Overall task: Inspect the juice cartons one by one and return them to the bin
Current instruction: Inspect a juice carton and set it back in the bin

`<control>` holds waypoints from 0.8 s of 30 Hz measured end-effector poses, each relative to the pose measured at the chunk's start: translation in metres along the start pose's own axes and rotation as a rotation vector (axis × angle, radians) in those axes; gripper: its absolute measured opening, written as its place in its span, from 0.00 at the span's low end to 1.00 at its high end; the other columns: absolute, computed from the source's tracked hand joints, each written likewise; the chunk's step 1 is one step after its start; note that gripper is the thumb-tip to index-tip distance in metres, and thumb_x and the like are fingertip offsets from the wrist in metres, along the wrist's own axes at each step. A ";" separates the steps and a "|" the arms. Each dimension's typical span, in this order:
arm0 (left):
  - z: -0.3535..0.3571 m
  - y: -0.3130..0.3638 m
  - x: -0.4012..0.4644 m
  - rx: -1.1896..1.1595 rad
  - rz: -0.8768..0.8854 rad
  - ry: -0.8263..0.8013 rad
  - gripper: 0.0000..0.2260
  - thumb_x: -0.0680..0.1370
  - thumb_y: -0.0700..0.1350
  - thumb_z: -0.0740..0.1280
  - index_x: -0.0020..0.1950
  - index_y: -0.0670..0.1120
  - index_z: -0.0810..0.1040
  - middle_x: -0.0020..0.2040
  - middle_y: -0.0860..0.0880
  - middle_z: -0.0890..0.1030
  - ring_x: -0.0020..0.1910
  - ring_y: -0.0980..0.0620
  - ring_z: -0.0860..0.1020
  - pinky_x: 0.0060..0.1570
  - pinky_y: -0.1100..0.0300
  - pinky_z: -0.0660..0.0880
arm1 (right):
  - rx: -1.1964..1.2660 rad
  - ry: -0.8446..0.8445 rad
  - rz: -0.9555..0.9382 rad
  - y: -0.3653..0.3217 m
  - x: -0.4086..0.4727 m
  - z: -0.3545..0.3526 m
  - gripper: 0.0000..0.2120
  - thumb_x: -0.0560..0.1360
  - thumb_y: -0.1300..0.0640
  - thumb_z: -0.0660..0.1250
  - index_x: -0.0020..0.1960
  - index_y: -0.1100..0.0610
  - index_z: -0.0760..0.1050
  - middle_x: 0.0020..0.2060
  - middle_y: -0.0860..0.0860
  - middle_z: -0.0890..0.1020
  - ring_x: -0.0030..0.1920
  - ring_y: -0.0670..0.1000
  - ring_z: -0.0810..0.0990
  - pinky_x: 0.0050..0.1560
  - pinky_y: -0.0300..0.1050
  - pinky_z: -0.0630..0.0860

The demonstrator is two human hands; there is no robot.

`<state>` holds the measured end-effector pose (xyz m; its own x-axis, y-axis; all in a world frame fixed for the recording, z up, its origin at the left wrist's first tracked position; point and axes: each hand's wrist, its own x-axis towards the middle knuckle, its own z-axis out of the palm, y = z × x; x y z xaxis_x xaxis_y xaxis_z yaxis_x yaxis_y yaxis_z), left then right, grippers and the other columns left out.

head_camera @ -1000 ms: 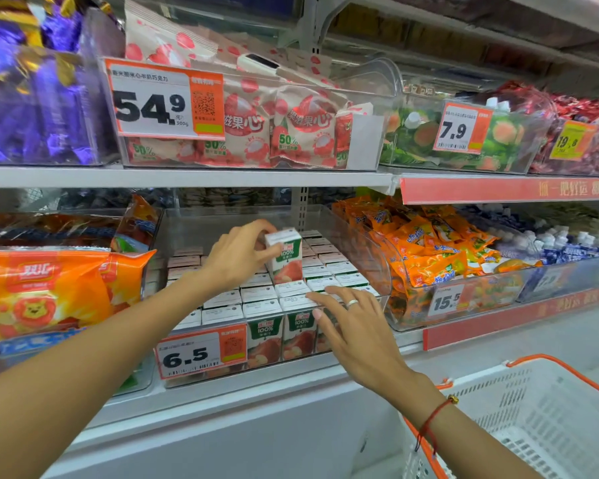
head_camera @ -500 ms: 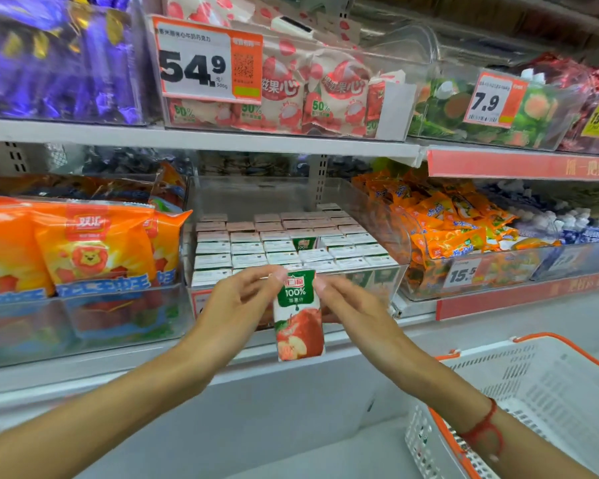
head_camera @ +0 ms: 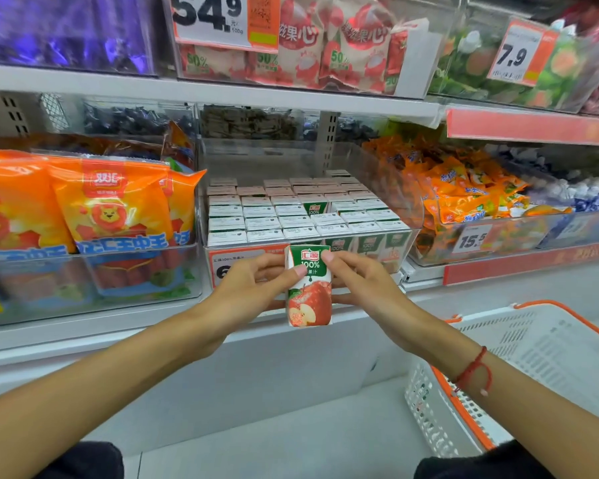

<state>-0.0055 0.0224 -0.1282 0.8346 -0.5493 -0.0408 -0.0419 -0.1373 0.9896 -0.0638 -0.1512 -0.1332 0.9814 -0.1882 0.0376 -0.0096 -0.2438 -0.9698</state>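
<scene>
We are holding one small green-and-white juice carton with a red apple printed on its front point(head_camera: 309, 286) upright between both hands, just in front of and slightly below the clear plastic bin of matching cartons point(head_camera: 414, 236). The left hand point(head_camera: 253, 288) pinches the carton's left edge, thumb tip lying across its green upper face; the right hand point(head_camera: 363, 285) pinches the right edge, one fingertip on the top corner. Both grips are closed on the carton, not spread.

A second ago this carton was only just rising out of the bin in the left hand, while the right hand lay flat on the front-row tops. Half a second ago it was already out in front of the bin with both hands on it, and now it sits closer to us and fills more of the view, its front panel turned squarely our way. So we judge the inspection of this carton to be under way, not finished.

Inside the bin, a gap in the packed rows shows the green face of a neighbouring carton point(head_camera: 314, 208); that looks like the slot it came from, and where it should go back. The white plastic shopping basket with orange rim point(head_camera: 550, 344), right of the bin, plays no part.
</scene>
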 end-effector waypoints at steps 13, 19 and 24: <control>-0.001 -0.001 0.005 -0.118 -0.003 0.056 0.14 0.78 0.50 0.67 0.64 0.51 0.78 0.56 0.53 0.84 0.54 0.55 0.82 0.54 0.60 0.80 | 0.077 -0.148 0.115 0.002 -0.003 -0.008 0.14 0.79 0.52 0.65 0.63 0.52 0.77 0.55 0.50 0.84 0.54 0.49 0.83 0.53 0.42 0.81; -0.001 -0.001 0.006 -0.188 0.012 0.048 0.11 0.79 0.49 0.67 0.60 0.51 0.79 0.53 0.53 0.85 0.50 0.56 0.84 0.44 0.67 0.80 | 0.054 -0.157 0.109 0.000 -0.005 -0.007 0.16 0.77 0.52 0.67 0.64 0.51 0.76 0.55 0.50 0.84 0.54 0.49 0.83 0.58 0.46 0.79; -0.001 -0.004 0.005 -0.204 0.021 0.038 0.05 0.79 0.49 0.67 0.53 0.55 0.79 0.48 0.56 0.86 0.47 0.57 0.85 0.38 0.69 0.78 | 0.030 -0.136 0.145 -0.001 -0.006 -0.007 0.16 0.76 0.50 0.68 0.63 0.51 0.77 0.56 0.51 0.83 0.53 0.51 0.84 0.58 0.47 0.79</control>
<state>-0.0004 0.0205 -0.1319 0.8549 -0.5185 -0.0188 0.0495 0.0454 0.9977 -0.0709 -0.1565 -0.1310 0.9870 -0.0883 -0.1344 -0.1494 -0.1949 -0.9694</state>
